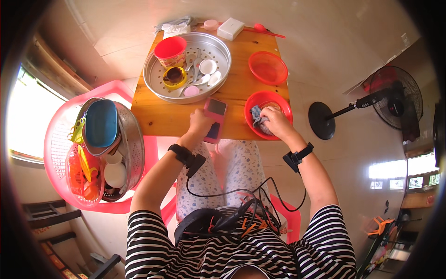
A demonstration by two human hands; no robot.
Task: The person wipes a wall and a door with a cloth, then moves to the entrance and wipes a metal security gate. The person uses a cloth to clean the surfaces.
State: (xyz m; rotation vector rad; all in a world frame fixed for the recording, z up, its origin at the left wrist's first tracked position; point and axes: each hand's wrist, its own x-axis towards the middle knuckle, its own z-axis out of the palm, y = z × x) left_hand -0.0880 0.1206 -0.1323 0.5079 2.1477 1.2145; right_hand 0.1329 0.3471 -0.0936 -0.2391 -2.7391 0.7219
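My left hand [200, 122] grips the side of a pink rectangular object [215, 118] with two dark panels, at the table's near edge. My right hand [276, 122] reaches into a red bowl [263, 96] at the right, fingers closed on a grey-blue cloth [256, 113]; water in the bowl is hard to make out. A second red bowl [267, 66] stands behind it. To the left, a perforated metal tray [219, 55] holds a red-rimmed tub [170, 52], a yellow-and-brown cup [174, 75], several spoons [195, 65], a small white cup [207, 66] and a pink lid [191, 91].
The wooden table [153, 116] has a white box [230, 29] and a cloth [182, 23] at its back. A pink plastic chair [55, 135] at the left holds stacked basins, baskets and a blue tray [101, 123]. A standing fan [320, 120] is at the right.
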